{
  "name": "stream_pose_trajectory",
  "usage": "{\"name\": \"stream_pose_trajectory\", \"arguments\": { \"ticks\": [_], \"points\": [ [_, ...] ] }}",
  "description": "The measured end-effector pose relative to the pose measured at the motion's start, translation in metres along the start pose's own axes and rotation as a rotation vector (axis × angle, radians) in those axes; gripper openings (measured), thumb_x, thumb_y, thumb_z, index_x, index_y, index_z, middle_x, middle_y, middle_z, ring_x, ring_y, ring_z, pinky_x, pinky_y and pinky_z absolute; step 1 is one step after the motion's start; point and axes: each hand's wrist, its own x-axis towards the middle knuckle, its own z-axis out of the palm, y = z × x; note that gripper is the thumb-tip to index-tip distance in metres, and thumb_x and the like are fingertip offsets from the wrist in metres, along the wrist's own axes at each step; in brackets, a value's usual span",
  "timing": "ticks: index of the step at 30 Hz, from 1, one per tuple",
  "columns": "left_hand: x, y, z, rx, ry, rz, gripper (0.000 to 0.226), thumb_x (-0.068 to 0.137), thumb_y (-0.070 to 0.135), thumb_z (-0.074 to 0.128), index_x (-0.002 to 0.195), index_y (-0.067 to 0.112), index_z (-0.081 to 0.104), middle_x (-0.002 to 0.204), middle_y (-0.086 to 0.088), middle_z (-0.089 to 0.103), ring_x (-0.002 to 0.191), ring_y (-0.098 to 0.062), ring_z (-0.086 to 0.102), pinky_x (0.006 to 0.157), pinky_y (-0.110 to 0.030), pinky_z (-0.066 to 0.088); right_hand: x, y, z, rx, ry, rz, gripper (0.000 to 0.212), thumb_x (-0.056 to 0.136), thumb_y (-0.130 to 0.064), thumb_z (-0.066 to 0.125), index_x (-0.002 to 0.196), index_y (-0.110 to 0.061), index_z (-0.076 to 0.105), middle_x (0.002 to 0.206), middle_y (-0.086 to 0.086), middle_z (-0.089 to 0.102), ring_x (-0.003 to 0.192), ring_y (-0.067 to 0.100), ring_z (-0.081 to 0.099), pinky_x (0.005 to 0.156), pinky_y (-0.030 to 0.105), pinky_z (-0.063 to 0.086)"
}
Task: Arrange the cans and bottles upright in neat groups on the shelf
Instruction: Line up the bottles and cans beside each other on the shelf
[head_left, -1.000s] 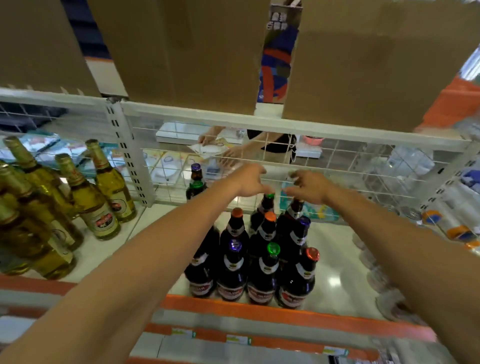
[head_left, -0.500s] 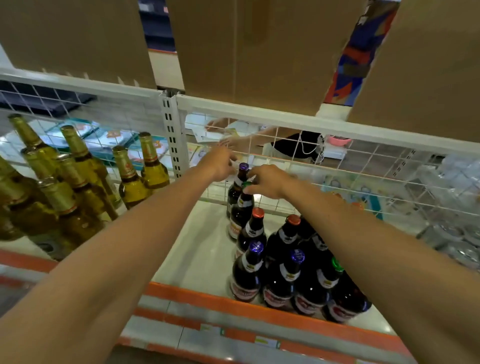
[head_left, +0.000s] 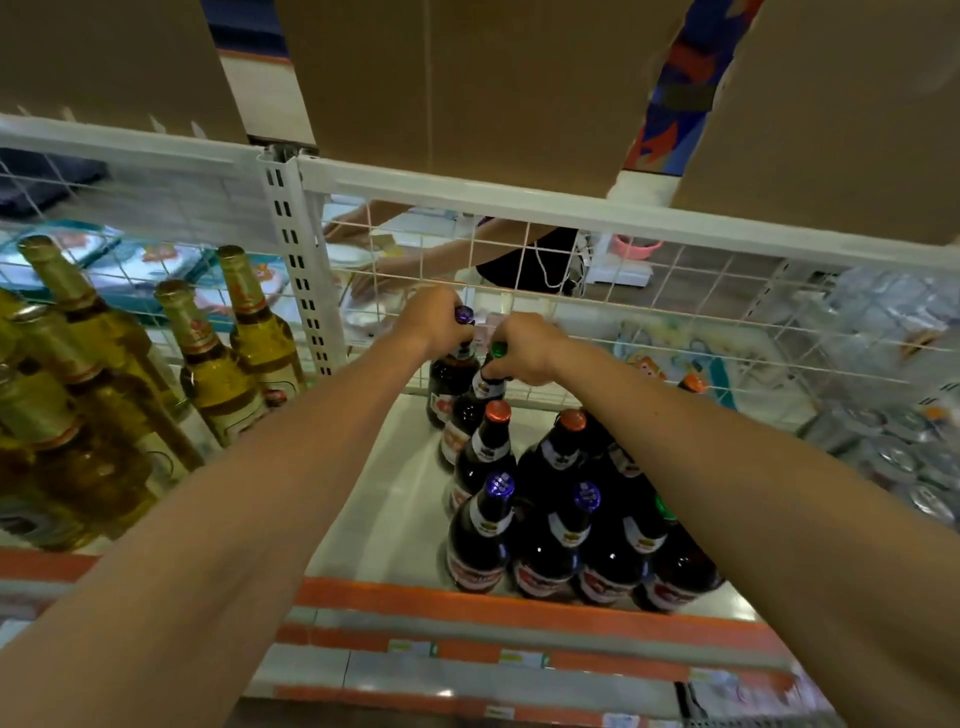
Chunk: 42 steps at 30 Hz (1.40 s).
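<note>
Left hand (head_left: 436, 322) and right hand (head_left: 524, 349), side by side, reach past the upright dark bottles (head_left: 550, 519) nearer the shelf (head_left: 384, 499) edge. Left grips the purple-capped bottle (head_left: 448, 382) by the neck, right the green-capped bottle (head_left: 489, 387), both just short of the wire back (head_left: 649, 332). Seemingly gathering stragglers; next, slide them upright against the group.

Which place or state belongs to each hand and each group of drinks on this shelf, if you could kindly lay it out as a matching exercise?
Column one:
1. left hand
2. right hand
3. golden bottles
4. silver cans

Column two:
A. at the far right of the shelf
B. grips the purple-capped bottle
C. left of the white upright post
D. grips the green-capped bottle

Pairs: 1-B, 2-D, 3-C, 4-A.
</note>
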Motion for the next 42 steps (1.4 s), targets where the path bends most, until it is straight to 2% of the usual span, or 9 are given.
{"name": "stream_pose_trajectory", "arguments": {
  "ticks": [4,9,14,19,25,30,34,38,42],
  "points": [
    [-0.006,0.005,-0.001,0.043,-0.031,0.070,0.014,0.079,0.016,0.075,0.074,0.005,0.069,0.070,-0.011,0.063,0.069,-0.023,0.057,0.059,-0.031,0.036,-0.005,0.014,-0.003,-0.007,-0.018,0.004,0.030,0.085,-0.027,0.074,0.099,-0.002,0.066,0.092,0.012,0.062,0.083,0.027,0.060,0.068,0.032,0.048],
    [-0.016,0.017,0.004,0.053,-0.075,0.125,0.014,0.079,0.020,0.077,0.082,0.007,0.072,0.075,-0.009,0.063,0.073,-0.022,0.057,0.063,-0.032,0.040,-0.015,0.035,-0.011,-0.066,-0.027,-0.021,0.034,0.085,-0.024,0.074,0.113,-0.009,0.062,0.105,0.011,0.062,0.093,0.029,0.059,0.082,0.037,0.053],
    [-0.025,0.031,0.007,0.091,-0.162,0.163,0.024,0.080,0.022,0.077,0.070,0.014,0.058,0.064,0.001,0.051,0.063,-0.017,0.049,0.050,-0.028,0.029,-0.024,0.056,-0.011,-0.085,-0.036,-0.012,0.037,0.087,-0.024,0.073,0.119,-0.008,0.064,0.115,0.011,0.063,0.093,0.026,0.056,0.077,0.031,0.045],
    [-0.036,0.038,0.006,0.075,-0.186,0.141,0.015,0.081,0.022,0.078,0.081,0.014,0.064,0.069,0.006,0.054,0.062,-0.010,0.050,0.050,-0.022,0.031,-0.032,0.066,-0.008,-0.055,-0.037,-0.012,0.038,0.089,-0.023,0.071,0.123,-0.008,0.065,0.122,0.012,0.063,0.107,0.029,0.059,0.078,0.027,0.041],
    [-0.044,0.038,0.006,0.036,-0.185,0.097,0.024,0.079,0.024,0.080,0.094,0.006,0.074,0.087,-0.009,0.070,0.077,-0.021,0.061,0.058,-0.023,0.042,-0.035,0.066,-0.010,-0.054,-0.040,-0.027,0.039,0.087,-0.024,0.073,0.122,-0.009,0.065,0.121,0.011,0.062,0.105,0.029,0.059,0.078,0.028,0.042],
    [-0.050,0.041,0.008,-0.021,-0.178,0.073,0.023,0.077,0.020,0.081,0.093,0.005,0.074,0.086,-0.012,0.071,0.073,-0.021,0.061,0.067,-0.031,0.050,-0.035,0.067,-0.011,-0.081,-0.052,-0.041,0.037,0.088,-0.023,0.071,0.122,-0.009,0.066,0.119,0.010,0.063,0.098,0.025,0.057,0.077,0.029,0.042],
    [-0.051,0.038,0.010,-0.064,-0.181,0.060,0.026,0.075,0.019,0.082,0.094,0.004,0.074,0.086,-0.012,0.072,0.082,-0.027,0.068,0.078,-0.041,0.056,-0.037,0.067,-0.011,-0.093,-0.055,-0.043,0.036,0.089,-0.023,0.070,0.121,-0.009,0.065,0.117,0.010,0.063,0.093,0.023,0.054,0.077,0.029,0.043],
    [-0.050,0.037,0.007,-0.027,-0.201,0.065,0.025,0.077,0.021,0.080,0.094,0.003,0.073,0.087,-0.015,0.071,0.073,-0.024,0.063,0.065,-0.032,0.049,-0.039,0.068,-0.012,-0.092,-0.053,-0.067,0.037,0.090,-0.023,0.069,0.124,-0.009,0.064,0.120,0.010,0.061,0.099,0.024,0.055,0.078,0.028,0.041],
    [-0.049,0.037,0.004,0.012,-0.219,0.061,0.025,0.078,0.025,0.080,0.091,0.005,0.073,0.087,-0.014,0.071,0.078,-0.025,0.064,0.066,-0.032,0.048,-0.038,0.068,-0.012,-0.105,-0.061,-0.074,0.037,0.090,-0.022,0.069,0.125,-0.010,0.064,0.123,0.010,0.060,0.106,0.027,0.057,0.079,0.028,0.041]
  ]
}}
